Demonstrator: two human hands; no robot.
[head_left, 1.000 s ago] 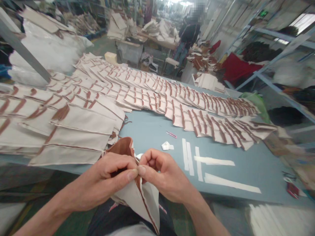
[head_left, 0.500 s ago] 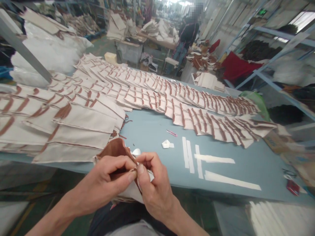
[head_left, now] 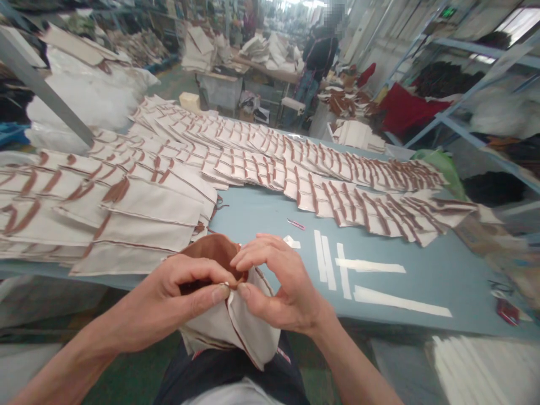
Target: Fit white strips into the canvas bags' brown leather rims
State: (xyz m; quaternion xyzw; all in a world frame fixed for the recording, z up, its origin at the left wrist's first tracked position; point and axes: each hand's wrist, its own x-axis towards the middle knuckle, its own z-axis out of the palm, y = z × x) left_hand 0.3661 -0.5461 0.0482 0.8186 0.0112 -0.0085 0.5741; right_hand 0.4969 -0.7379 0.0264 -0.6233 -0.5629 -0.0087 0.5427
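Note:
A cream fabric pouch [head_left: 251, 320] with brown lining [head_left: 211, 250] and dark seam piping hangs over my lap at the table's front edge, its mouth facing up. My left hand [head_left: 189, 287] is closed on its rim, thumb outside and fingers over the brown lining. Against the same rim, just to the right, rests the thumb of my right hand [head_left: 280, 281]; its bent fingers curl over the mouth, with the edge between them and the thumb. Much of the far rim shows above my hands.
Rows of overlapping cream pieces with brown edges [head_left: 270, 169] cover the back and left of the blue table [head_left: 261, 211]. Pale strips [head_left: 379, 265], a pink-handled small tool [head_left: 296, 224] and a folded white scrap [head_left: 292, 242] lie to the right. A person [head_left: 316, 56] stands beyond.
My right hand has opened wider and its fingers have lifted over the pouch's mouth. More of the cream outside now shows below my hands. The view has shifted slightly.

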